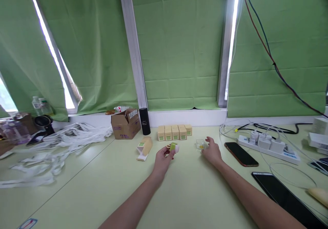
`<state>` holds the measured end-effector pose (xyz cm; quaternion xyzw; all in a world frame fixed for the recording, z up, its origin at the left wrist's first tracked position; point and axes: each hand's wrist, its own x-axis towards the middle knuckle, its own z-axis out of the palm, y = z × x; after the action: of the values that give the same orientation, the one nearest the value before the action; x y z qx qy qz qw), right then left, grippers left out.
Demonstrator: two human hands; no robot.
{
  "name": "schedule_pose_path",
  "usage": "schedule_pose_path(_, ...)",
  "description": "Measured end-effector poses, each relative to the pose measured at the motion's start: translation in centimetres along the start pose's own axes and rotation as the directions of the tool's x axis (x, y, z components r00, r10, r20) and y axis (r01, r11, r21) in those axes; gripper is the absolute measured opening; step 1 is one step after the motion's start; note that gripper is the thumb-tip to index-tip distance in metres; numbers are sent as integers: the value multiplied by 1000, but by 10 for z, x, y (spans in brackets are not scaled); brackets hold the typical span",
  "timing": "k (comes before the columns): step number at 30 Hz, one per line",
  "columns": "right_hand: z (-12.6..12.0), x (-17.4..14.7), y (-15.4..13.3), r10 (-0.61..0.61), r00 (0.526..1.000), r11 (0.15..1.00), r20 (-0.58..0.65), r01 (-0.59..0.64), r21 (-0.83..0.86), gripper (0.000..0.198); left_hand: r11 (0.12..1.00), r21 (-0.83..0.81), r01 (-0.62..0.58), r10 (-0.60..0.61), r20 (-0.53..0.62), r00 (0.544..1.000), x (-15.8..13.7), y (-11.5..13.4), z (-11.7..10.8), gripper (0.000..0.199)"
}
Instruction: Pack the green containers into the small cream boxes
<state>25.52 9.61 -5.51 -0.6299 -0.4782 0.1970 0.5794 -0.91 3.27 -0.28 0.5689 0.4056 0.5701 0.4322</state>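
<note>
My left hand (163, 160) is closed on a small green and white object (174, 147), held above the table with its white end to the right. Its exact kind is too small to make out. My right hand (212, 152) has its fingers apart beside a small clear plastic box (200, 144) with something yellow in it. The thumb is at the box's right edge; whether it touches is hard to tell. Left of my left hand lies an opened kraft carton (146, 146) with its flap out. Several closed kraft cartons (175, 133) with pale windows stand in a row behind.
A brown cardboard box (125, 125) and a black cylinder (145, 121) stand at the back. White strips (74, 145) are heaped on the left. On the right lie a phone (241, 154), a tablet (287, 196), and a power strip (269, 148) with chargers and loose cables.
</note>
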Motion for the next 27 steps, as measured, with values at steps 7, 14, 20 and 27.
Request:
schedule_pose_path(7,16,4,-8,83,988,983,127,-102,152,40,1000,-4,-18,17,-55,998,2,-6,-1,52)
schedule_pose_path(14,24,-45,-42,-2,896,830,444,-246,501,50,996,-84,-35,21,-152,988,5,-7,-7,53)
schedule_pose_path(20,19,-85,-50,-66,700,474,711,-605,640,36,997,-71,-40,29,-160,987,3,-2,-5,54)
schedule_pose_path(27,17,-93,-60,-86,754,499,651,-533,683,41,994,-88,-61,53,-82,995,1,-3,-4,47)
